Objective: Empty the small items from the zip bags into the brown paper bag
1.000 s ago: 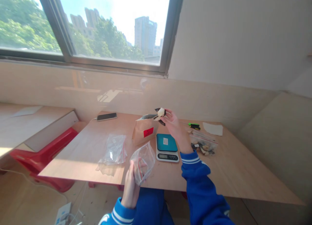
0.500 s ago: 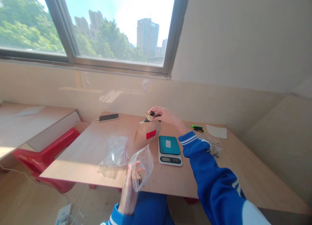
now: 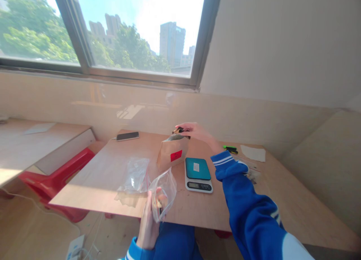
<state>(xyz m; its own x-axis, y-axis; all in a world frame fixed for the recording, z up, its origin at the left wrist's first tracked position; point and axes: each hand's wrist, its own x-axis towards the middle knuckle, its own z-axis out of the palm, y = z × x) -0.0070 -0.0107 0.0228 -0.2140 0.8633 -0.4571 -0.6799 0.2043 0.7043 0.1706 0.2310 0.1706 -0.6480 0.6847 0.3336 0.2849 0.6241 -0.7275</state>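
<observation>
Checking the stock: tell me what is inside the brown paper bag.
The brown paper bag stands open on the table, and the right hand covers its mouth, fingers around something dark. Its paper walls hide whatever lies inside.

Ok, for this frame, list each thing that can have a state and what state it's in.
Brown paper pouch: upright, top open, right hand at its mouth.
Clear zip bag: held in left hand, mouth open.
Second clear bag: lying flat on table.
Scale: platform bare, display unreadable.
Phone: screen dark, lying flat.
</observation>
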